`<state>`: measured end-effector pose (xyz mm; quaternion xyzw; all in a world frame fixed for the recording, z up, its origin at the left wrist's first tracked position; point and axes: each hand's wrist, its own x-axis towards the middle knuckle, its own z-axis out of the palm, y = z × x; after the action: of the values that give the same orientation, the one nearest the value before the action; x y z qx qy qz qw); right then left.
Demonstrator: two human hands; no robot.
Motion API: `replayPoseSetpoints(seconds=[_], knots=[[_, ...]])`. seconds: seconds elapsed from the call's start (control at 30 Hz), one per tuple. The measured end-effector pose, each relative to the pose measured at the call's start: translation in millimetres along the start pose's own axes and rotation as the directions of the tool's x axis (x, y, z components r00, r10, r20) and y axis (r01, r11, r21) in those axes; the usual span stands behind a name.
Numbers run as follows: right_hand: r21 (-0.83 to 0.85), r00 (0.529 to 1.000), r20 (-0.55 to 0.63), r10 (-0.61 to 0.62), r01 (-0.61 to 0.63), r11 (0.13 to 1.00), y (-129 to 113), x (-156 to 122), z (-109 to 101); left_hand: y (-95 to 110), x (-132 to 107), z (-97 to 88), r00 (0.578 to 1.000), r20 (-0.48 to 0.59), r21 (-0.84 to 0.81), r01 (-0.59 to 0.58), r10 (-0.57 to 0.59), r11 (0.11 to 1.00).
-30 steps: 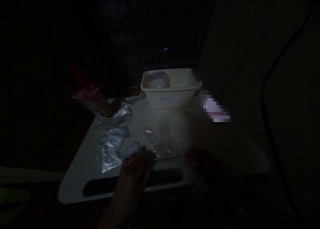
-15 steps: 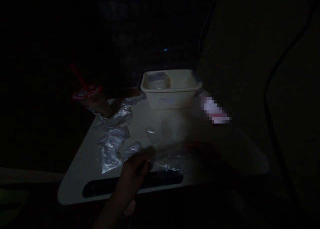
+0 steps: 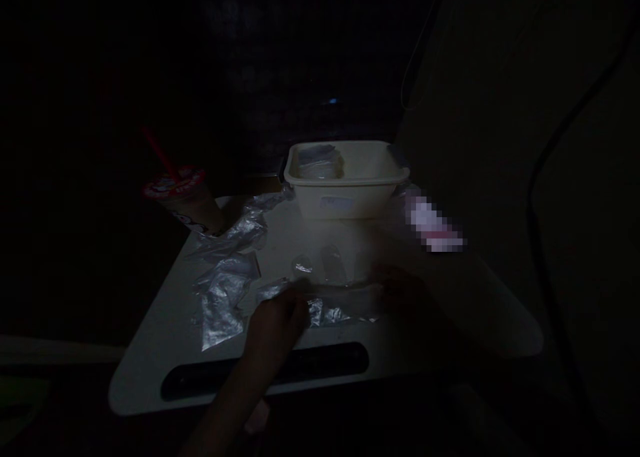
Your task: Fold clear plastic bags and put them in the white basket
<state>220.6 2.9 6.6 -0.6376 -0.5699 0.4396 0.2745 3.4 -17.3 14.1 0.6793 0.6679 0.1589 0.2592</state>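
Observation:
The light is very dim. Between my hands lies a clear disposable plastic glove (image 3: 333,265), its rounded finger shapes pointing away from me. My left hand (image 3: 280,314) is closed, pinching the left side of the glove's near part. On the opposite side, my right hand (image 3: 400,287) is in deep shadow and appears to grip the right edge; its fingers barely show. The near part of the plastic (image 3: 333,310) is stretched between the two hands, shiny and wrinkled, just above the white table (image 3: 160,337).
Crumpled clear plastic (image 3: 223,300) lies left of my left hand. Behind it stands a drink cup (image 3: 193,207) with a red straw. A cream bin (image 3: 345,197) holding a clear packet (image 3: 317,164) is at the back. A blurred-out item (image 3: 435,224) lies right; a dark slot (image 3: 200,380) runs along the front.
Both hands have moved slightly away from me with the glove. Its near part now looks more spread out between them, and its finger shapes show more clearly.

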Motion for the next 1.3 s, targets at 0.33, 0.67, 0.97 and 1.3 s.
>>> replayPoseSetpoints(seconds=[0.33, 0.67, 0.97, 1.3], knots=[[0.014, 0.999, -0.008, -0.035, 0.035, 0.999, -2, -2, 5, 6, 3, 1.6, 0.998, -0.033, 0.155, 0.053, -0.048, 0.987], [0.079, 0.999, -0.011, -0.031, 0.032, 0.996, -3, -6, 5, 8, 2, 3.8, 0.996, -0.064, 0.239, 0.078, -0.065, 0.968], [0.159, 0.995, 0.103, 0.003, -0.02, 0.987, -1, -15, 12, 10, -1, 8.8, 0.99, -0.128, 0.277, 0.093, -0.059, 0.956], [0.018, 0.998, -0.023, -0.054, 0.055, 0.998, 1, -19, 6, 10, -3, 7.9, 0.984, -0.17, 0.152, 0.077, -0.05, 0.985]])
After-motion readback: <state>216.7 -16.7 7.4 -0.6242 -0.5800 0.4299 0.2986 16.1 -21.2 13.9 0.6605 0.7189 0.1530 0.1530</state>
